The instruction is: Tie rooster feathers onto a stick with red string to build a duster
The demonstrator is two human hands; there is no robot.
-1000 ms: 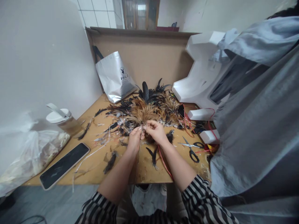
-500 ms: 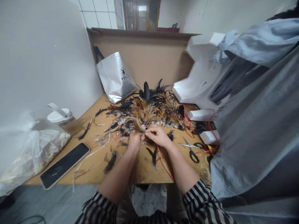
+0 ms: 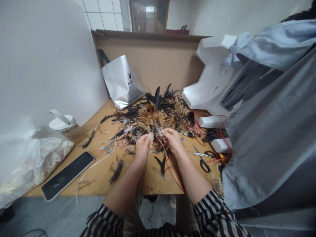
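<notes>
My left hand point(image 3: 143, 145) is closed in a pinch near the table's front, with a speck of red at its fingertips. From under it a thin stick-like strip runs down toward the table edge; its held end is hidden by the fingers. My right hand point(image 3: 172, 140) pinches a small dark feather point(image 3: 158, 124) with a pale, fluffy base. Red string point(image 3: 168, 158) runs from between the hands to the front edge. Just behind them lies a large pile of brown and black feathers point(image 3: 148, 115).
Scissors point(image 3: 201, 158) lie open at right, by white foam pieces point(image 3: 212, 121). A phone point(image 3: 67, 176), a lidded cup point(image 3: 71, 131) and a plastic bag point(image 3: 37, 161) are at left. A silver bag point(image 3: 120, 82) stands behind; grey cloth point(image 3: 266, 131) hangs at right.
My hands have moved apart; the right has gone slightly up and right, with a feather showing in its fingers. More of the red string shows between them.
</notes>
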